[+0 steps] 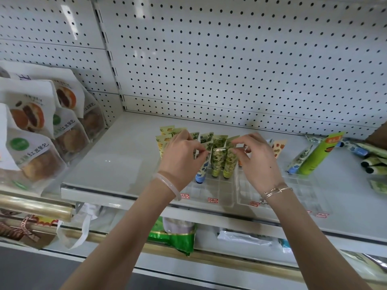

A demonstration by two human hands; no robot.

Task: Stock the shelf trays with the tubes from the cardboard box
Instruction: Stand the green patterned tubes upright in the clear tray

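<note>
The left hand [181,155] hides parts of the tubes [216,162] behind it, loose tubes [377,160] at three o'clock run off the edge, and tray labels [213,200] are too small to read.

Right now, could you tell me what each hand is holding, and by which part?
The left hand pinches the blue-capped tube by its flat top end; the right hand pinches a green-leaf tube by its top end.
</note>
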